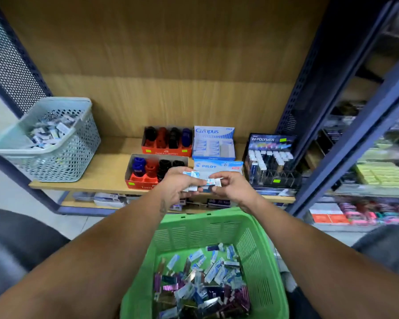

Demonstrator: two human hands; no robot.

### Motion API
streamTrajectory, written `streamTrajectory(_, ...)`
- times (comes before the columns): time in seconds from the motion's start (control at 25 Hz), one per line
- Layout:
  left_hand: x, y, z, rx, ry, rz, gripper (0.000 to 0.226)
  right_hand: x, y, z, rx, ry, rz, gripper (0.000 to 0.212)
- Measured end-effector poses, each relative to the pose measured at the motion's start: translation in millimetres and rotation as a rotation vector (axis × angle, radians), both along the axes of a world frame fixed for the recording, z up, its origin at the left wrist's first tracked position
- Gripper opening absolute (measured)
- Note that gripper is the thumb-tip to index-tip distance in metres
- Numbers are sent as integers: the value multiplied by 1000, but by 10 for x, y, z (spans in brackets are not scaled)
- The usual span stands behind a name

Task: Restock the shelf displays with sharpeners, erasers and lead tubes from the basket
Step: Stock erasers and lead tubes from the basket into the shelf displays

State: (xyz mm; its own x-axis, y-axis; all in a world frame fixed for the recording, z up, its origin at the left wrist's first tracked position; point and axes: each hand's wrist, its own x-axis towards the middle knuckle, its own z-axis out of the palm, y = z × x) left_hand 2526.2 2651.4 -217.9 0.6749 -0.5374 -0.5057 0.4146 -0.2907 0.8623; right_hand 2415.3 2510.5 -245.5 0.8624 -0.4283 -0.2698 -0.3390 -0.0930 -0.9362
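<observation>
The left hand (176, 184) and right hand (231, 185) cover the near part of the Pilot box (217, 166), hiding its contents. The erasers (202, 183) they hold are partly wrapped by fingers, so their number is unclear. The left hand also hides the right near corner of the near sharpener tray (148, 172). The green basket (195, 229) is cut off by the bottom edge. Items in the grey basket (48, 132) at far left are too small to identify. The right-hand shelves (378, 176) are blurred. Goods on the lower shelf (106, 199) are mostly hidden.
</observation>
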Motion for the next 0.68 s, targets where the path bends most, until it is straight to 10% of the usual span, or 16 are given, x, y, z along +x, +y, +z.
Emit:
streamTrajectory(0.32,977,-740,300,49,-161,-25,49,931,-818,229,-346,54,-266,23)
streamTrajectory(0.68,1011,-842,-84,193,-294,-75,51,852,-810,-325,-596,359,50,19)
